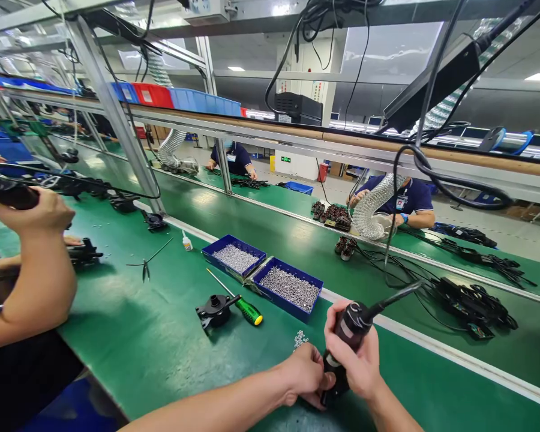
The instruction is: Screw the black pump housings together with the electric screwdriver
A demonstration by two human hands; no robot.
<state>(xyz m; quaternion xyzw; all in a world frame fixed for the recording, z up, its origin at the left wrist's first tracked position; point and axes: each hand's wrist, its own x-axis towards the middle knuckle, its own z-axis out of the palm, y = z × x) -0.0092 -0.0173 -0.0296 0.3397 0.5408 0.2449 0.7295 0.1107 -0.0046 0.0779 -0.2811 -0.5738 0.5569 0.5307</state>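
My right hand (357,354) is wrapped round a black electric screwdriver (354,324), held tip down with its cable leaving the top. My left hand (306,373) is closed beside the tool's lower end, with thumb and fingers pinched together; what they hold is hidden. Part of a dark piece (303,411) shows beneath that hand, mostly covered. Just beyond my left hand lies a small heap of screws (300,339). Farther off rest a black plastic housing (216,311) and a green-handled screwdriver (250,311) on the green mat.
Two blue trays (320,295) of small metal fasteners stand by the metal rail. A small white bottle (186,241) and tweezers (146,270) lie farther left. A co-worker's arm (42,264) reaches in at left. Black cable bundles (470,303) lie across the rail.
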